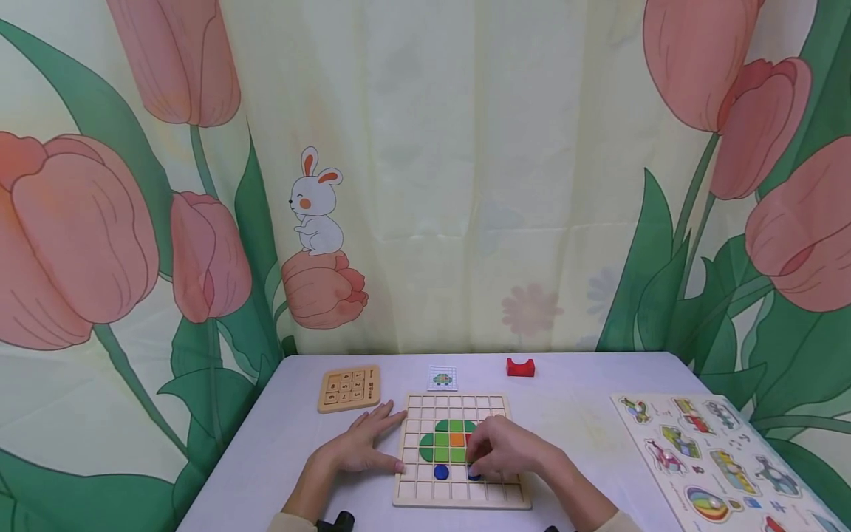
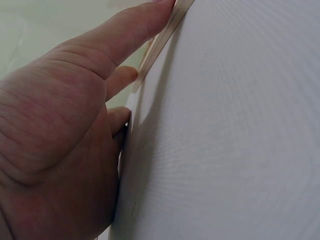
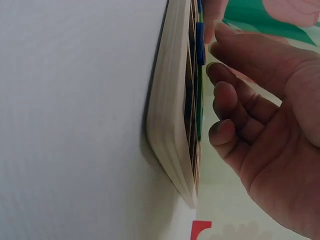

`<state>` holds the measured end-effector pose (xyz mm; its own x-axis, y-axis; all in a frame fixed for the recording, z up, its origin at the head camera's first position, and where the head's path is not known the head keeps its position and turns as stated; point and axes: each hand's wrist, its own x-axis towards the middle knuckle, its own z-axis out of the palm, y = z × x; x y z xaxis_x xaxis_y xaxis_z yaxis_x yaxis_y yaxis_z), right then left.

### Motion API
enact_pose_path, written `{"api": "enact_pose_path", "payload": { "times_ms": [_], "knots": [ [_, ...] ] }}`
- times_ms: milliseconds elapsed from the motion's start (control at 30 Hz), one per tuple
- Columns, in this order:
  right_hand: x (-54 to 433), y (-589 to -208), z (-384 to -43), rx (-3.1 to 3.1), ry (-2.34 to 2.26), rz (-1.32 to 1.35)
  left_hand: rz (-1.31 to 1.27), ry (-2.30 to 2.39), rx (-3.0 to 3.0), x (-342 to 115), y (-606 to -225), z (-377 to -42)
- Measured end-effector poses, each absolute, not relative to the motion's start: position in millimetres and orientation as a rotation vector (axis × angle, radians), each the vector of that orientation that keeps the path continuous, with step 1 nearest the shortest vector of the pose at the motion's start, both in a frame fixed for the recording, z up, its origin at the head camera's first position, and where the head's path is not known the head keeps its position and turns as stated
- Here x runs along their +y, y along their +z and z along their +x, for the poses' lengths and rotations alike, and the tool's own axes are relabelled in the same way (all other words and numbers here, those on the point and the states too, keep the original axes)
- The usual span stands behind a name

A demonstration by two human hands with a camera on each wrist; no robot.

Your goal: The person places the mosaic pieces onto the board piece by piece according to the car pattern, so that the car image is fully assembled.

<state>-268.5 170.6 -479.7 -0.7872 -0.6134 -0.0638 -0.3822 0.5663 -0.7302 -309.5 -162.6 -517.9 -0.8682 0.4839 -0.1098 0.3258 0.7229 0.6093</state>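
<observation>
A wooden grid board point(image 1: 462, 505) lies on the table with several green pieces point(image 1: 442, 439), an orange square point(image 1: 457, 440) and a partly hidden red piece on it. Two blue pieces are in a nearer row: a round left one point(image 1: 442, 472) and a right one point(image 1: 474, 477) partly covered by my fingers. My left hand point(image 1: 364, 442), fingers spread, touches the board's left edge. Over the board's right side is my right hand point(image 1: 508, 445), thumb and bent fingers close to the right blue piece. The right wrist view shows a narrow gap between fingertips point(image 3: 216, 47) and blue piece point(image 3: 200, 44).
Behind the board stands a small pattern card point(image 1: 442, 377). A wooden number board point(image 1: 349, 389) lies at the back left, and a red notched block point(image 1: 521, 367) sits at the back right. A sheet of cartoon pictures point(image 1: 725, 462) covers the right side of the white table point(image 1: 266, 451).
</observation>
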Motion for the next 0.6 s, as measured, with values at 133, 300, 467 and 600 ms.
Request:
{"api": "enact_pose_path", "payload": {
  "times_ms": [133, 300, 467, 600],
  "knots": [
    [168.8, -481.9, -269.0, 2.496, -1.031, -0.834, 0.642, 0.873, 2.668, -162.7, -517.3, -309.2],
    [168.4, -480.9, -267.7, 2.525, -0.995, -0.805, 0.634, 0.881, 2.664, -161.9, -516.8, -308.7],
    [170.4, -478.2, -265.9, 2.518, -1.005, -0.768, 0.627, 0.881, 2.664, -161.0, -517.0, -308.7],
    [171.4, -477.6, -265.8, 2.522, -1.002, -0.767, 0.622, 0.879, 2.665, -161.9, -517.4, -309.4]
  ]
}}
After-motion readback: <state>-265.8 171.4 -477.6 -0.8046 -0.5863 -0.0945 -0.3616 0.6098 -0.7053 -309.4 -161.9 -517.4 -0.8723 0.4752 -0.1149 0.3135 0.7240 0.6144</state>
